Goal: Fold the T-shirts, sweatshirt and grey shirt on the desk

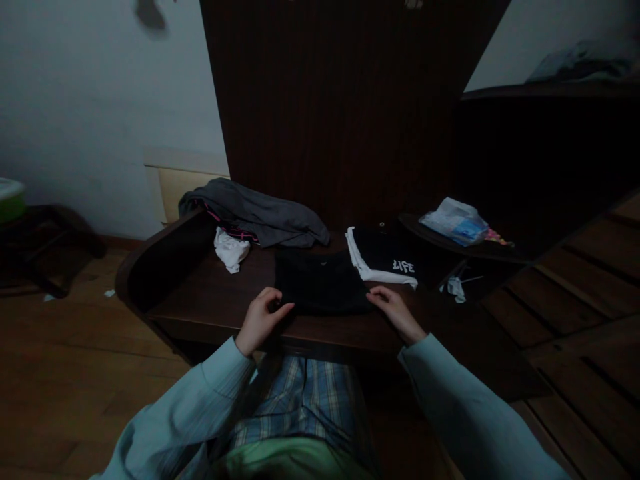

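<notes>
A folded black garment (320, 285) lies on a dark wooden desk (210, 293) in front of me. My left hand (261, 319) pinches its near left corner with curled fingers. At the near right corner, my right hand (395, 308) grips the edge of the same garment. Both sleeves are pale blue.
A black and white folded garment with white lettering (387, 263) lies to the right. A grey garment (260, 217) and a small white cloth (231, 250) lie at the back left. A plastic bag (455, 221) rests on a low shelf at right. Wooden floor surrounds the desk.
</notes>
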A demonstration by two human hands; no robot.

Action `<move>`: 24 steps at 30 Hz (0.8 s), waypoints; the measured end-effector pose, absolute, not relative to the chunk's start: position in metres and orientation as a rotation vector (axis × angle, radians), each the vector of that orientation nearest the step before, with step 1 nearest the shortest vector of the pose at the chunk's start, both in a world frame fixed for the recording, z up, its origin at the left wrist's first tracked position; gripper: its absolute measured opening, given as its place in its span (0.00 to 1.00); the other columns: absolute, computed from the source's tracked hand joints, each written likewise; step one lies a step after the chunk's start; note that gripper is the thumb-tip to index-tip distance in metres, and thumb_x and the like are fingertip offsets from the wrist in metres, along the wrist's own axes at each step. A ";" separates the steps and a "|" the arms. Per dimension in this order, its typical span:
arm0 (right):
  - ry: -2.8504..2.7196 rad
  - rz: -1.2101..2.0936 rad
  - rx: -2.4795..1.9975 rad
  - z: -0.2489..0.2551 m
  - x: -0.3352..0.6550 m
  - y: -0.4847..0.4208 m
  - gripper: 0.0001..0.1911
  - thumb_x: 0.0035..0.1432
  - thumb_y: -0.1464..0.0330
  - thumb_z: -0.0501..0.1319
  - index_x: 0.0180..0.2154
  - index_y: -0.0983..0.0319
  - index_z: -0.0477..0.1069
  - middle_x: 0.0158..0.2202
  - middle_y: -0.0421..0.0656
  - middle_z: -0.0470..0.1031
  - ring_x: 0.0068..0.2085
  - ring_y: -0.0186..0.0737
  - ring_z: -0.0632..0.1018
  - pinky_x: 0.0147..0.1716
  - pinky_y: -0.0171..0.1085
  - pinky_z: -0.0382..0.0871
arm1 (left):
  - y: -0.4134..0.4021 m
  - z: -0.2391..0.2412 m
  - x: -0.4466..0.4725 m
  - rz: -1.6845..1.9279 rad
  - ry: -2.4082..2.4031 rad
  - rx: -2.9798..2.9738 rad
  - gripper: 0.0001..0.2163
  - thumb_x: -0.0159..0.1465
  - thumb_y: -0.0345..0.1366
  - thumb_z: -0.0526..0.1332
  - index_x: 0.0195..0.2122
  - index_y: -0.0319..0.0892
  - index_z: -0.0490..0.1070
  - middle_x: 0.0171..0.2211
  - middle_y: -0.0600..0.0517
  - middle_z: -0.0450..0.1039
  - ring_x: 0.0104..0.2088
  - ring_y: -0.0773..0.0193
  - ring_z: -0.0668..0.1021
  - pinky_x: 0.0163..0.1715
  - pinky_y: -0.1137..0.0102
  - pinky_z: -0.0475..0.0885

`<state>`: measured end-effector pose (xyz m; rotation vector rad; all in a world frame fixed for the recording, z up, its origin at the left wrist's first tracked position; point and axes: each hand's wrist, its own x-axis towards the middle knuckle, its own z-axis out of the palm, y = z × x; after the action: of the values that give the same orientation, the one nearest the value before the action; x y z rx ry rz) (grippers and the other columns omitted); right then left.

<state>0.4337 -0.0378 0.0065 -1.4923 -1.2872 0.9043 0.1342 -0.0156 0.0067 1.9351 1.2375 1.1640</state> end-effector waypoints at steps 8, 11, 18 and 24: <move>-1.114 1.273 -1.243 0.003 0.421 -0.042 0.19 0.37 0.60 0.66 0.32 0.58 0.63 0.27 0.35 0.71 0.31 0.35 0.72 0.35 0.34 0.63 | -0.006 0.007 0.126 1.021 0.954 1.277 0.14 0.48 0.43 0.63 0.28 0.42 0.60 0.21 0.60 0.65 0.24 0.71 0.70 0.26 0.76 0.65; -1.153 1.392 -1.217 0.005 0.420 -0.043 0.26 0.35 0.65 0.68 0.38 0.57 0.60 0.29 0.36 0.73 0.34 0.37 0.74 0.38 0.37 0.63 | -0.004 0.007 0.125 0.938 0.889 1.139 0.19 0.43 0.41 0.67 0.32 0.42 0.61 0.24 0.58 0.71 0.26 0.69 0.73 0.28 0.75 0.67; -1.162 1.246 -1.351 0.000 0.428 -0.040 0.26 0.33 0.65 0.68 0.37 0.59 0.61 0.19 0.31 0.68 0.24 0.33 0.72 0.29 0.34 0.63 | 0.005 0.003 0.123 0.953 1.067 1.125 0.24 0.33 0.42 0.71 0.28 0.41 0.62 0.20 0.59 0.70 0.22 0.69 0.73 0.25 0.74 0.67; -1.170 1.223 -1.410 -0.001 0.433 -0.044 0.25 0.31 0.65 0.69 0.34 0.60 0.63 0.18 0.32 0.68 0.23 0.33 0.72 0.28 0.34 0.63 | 0.009 0.004 0.117 0.972 1.256 1.336 0.22 0.33 0.42 0.70 0.24 0.40 0.62 0.13 0.64 0.57 0.15 0.75 0.64 0.16 0.78 0.57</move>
<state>0.4326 -0.0441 -0.0011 -1.4103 -1.1695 1.2226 0.1174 0.0093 0.0036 1.3362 1.2557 0.9724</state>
